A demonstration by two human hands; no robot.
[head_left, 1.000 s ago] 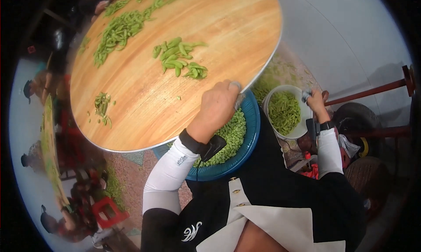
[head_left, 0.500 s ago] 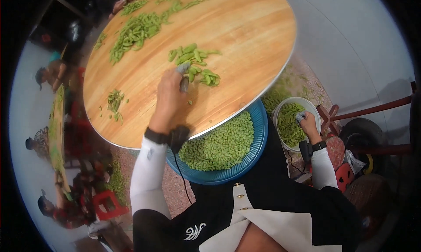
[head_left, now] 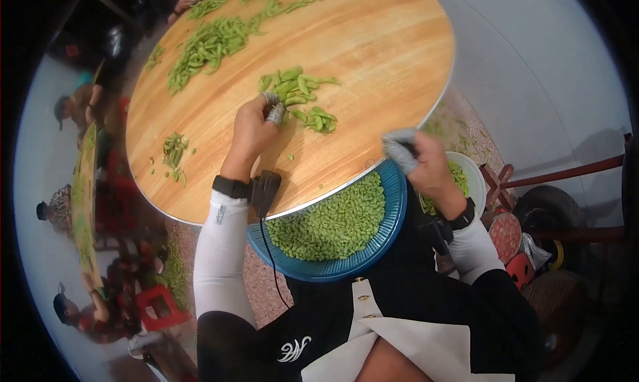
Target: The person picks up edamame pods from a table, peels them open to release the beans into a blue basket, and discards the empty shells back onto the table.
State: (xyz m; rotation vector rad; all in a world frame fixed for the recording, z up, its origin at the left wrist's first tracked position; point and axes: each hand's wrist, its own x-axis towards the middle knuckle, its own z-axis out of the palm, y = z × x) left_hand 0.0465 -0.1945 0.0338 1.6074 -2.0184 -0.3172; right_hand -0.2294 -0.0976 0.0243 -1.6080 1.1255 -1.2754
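Note:
My left hand (head_left: 255, 128), with grey wrapping on thumb and fingertip, is closed in a pinch at a small pile of green soybean pods (head_left: 293, 84) on the round wooden table (head_left: 373, 56). A pod end shows at its fingertips. Over the table's near right edge, my right hand (head_left: 429, 166) is smeared by motion; its wrapped fingers look bent, and whether they hold anything is unclear. Below the edge, a blue basin (head_left: 333, 270) of shelled green beans (head_left: 333, 225) sits at my lap. A white bucket (head_left: 478, 189) of pods is partly hidden behind my right forearm.
A bigger pod heap (head_left: 210, 46) lies toward the far left, and a small scatter (head_left: 174, 152) lies near the left edge. Other people sit at another table (head_left: 83, 195) on the left, by a red stool (head_left: 160, 309). A dark red wooden frame (head_left: 566, 172) stands at right.
My right hand has come up from inside the white bucket, leftward to the table's edge. My left hand has shifted slightly left, and its fingertips now show at the pods.

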